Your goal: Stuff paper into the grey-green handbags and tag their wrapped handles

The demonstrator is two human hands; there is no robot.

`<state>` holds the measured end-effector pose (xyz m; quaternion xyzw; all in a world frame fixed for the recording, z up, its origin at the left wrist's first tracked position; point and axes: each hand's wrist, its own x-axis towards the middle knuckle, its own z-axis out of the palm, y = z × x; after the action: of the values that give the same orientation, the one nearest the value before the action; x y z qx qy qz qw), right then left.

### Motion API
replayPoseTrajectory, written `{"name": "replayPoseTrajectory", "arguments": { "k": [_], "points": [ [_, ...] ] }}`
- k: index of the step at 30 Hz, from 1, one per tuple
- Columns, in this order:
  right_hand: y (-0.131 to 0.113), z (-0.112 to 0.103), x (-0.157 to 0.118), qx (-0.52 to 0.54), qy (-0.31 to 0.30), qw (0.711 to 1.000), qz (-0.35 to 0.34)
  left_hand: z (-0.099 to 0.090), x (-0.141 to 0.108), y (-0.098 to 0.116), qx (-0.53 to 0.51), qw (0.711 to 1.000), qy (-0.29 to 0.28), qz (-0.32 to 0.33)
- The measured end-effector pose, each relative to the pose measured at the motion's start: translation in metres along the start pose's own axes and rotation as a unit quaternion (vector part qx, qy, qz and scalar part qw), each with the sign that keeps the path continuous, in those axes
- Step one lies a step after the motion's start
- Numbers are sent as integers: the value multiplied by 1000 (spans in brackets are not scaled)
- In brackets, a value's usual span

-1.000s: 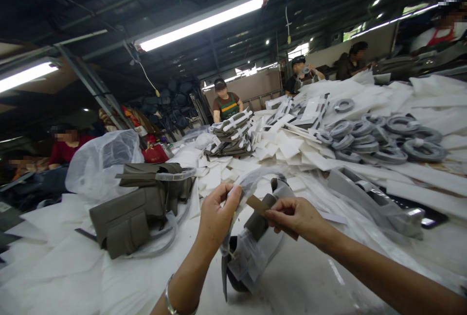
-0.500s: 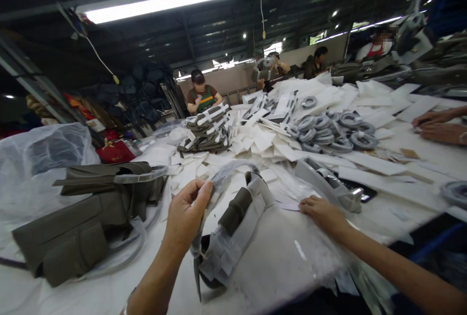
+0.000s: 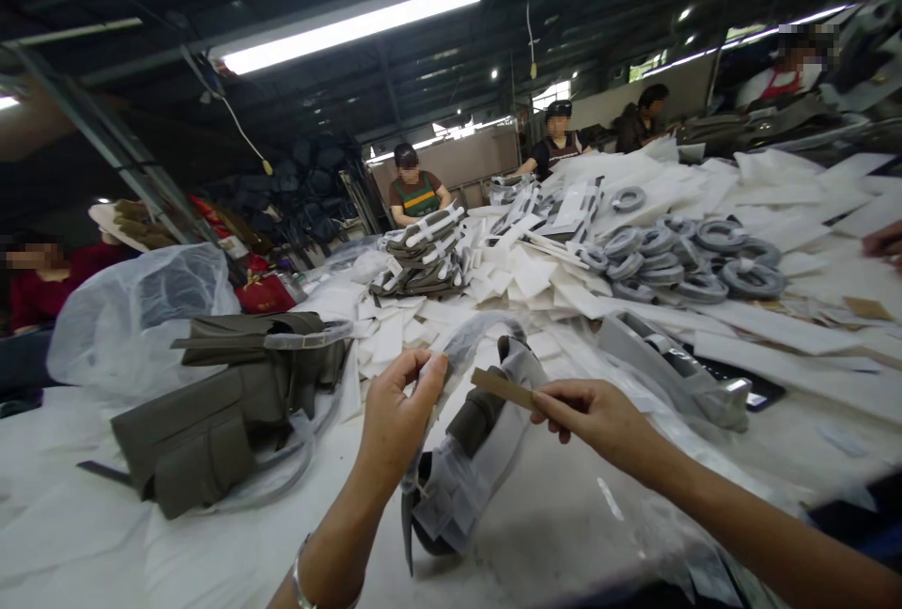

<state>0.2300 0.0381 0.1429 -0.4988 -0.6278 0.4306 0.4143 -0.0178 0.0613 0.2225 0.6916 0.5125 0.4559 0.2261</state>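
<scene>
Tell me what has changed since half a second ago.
The right hand has moved left from the tabletop toward the wrapped bag, and now pinches a brown strip not visible in it then. The left hand still pinches the bag's clear-wrapped strap; the olive bag at left lies as it was.

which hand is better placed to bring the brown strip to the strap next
Probably the right hand: it pinches the brown strip, its free end toward the wrapped strap, while the left hand grips that strap.
</scene>
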Motion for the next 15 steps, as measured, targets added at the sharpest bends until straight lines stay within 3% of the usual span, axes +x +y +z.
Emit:
{"name": "replayPoseTrajectory", "arguments": {
  "k": [8,15],
  "points": [
    [-37,58,28,247,-57,967,-13,0,-8,5,45,998,6,41],
    [-56,68,25,339,-113,934,-8,0,-9,1,87,993,24,70]
  ]
}}
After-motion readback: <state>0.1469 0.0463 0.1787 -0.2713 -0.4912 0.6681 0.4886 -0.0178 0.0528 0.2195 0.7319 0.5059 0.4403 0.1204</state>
